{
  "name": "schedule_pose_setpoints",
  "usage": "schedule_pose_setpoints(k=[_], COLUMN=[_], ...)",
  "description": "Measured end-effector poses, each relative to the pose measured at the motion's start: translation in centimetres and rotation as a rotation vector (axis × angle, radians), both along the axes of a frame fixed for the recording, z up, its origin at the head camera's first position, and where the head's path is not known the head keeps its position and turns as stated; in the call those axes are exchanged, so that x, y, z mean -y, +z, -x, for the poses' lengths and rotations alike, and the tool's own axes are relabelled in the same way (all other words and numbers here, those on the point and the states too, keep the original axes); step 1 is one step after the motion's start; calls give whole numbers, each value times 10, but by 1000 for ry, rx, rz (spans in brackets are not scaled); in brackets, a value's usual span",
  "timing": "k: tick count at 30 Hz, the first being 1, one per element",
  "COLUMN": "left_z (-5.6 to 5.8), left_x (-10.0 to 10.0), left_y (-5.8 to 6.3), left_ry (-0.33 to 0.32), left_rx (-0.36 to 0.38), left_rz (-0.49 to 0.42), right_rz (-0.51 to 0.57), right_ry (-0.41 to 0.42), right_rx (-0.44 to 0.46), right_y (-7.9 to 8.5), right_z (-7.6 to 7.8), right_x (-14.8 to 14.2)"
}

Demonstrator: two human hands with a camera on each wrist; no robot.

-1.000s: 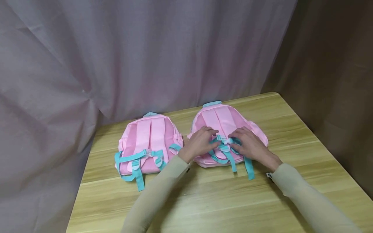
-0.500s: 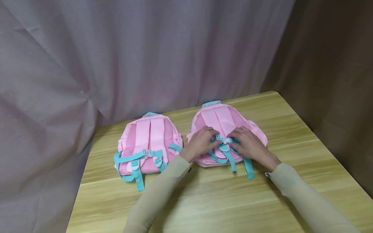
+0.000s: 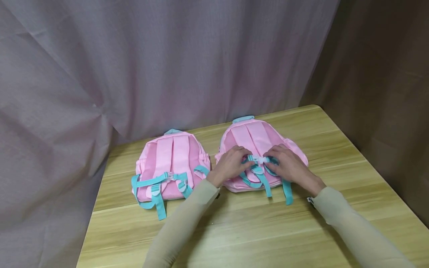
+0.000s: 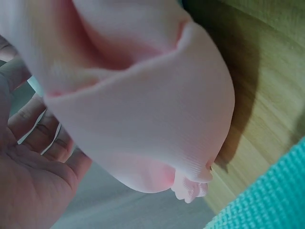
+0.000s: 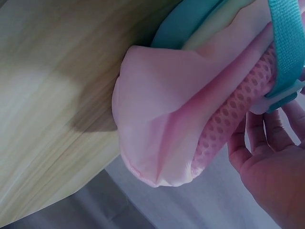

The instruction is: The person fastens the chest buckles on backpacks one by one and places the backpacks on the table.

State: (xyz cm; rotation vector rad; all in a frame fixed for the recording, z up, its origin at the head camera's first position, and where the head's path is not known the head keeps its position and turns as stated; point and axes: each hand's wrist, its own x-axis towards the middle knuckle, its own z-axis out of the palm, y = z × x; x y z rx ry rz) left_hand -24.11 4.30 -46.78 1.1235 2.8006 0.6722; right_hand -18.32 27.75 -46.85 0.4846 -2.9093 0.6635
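Note:
Two pink backpacks lie on the table, straps upward. Across the right backpack (image 3: 234, 137), both hands meet at a whitish plastic side-release buckle (image 3: 259, 160) on a teal chest strap. My left hand (image 3: 231, 163) pinches the buckle's left end where the teal webbing joins it. From the other side my right hand (image 3: 288, 165) pinches the right end of that buckle. Whether its halves are fully engaged is too small to tell. In the left wrist view the pink fabric hides the left fingertips; the right wrist view shows the right hand (image 5: 276, 157) beside a teal strap (image 5: 288, 47).
Left of the hands lies the other pink backpack (image 3: 164, 152), its teal chest strap running across it through a clear buckle (image 3: 170, 176). Loose teal strap ends (image 3: 160, 206) trail onto the wooden table (image 3: 254, 230). A grey curtain (image 3: 187, 67) hangs behind.
My right hand has shifted slightly right over the last half second, and more of the whitish buckle shows between the hands. The left hand and both backpacks stay nearly still.

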Motion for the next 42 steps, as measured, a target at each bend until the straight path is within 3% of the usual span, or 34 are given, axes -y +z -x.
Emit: schedule_pose_setpoints(k=[17, 42], left_z=[-3, -5], left_x=[-2, -7], left_y=[0, 2], left_ry=[-6, 7], left_rx=[-31, -60], left_rz=[-69, -67], right_rz=[38, 35], right_ry=[-5, 31], right_rx=[9, 13], right_y=[6, 11], right_z=[1, 0], right_x=[-4, 0])
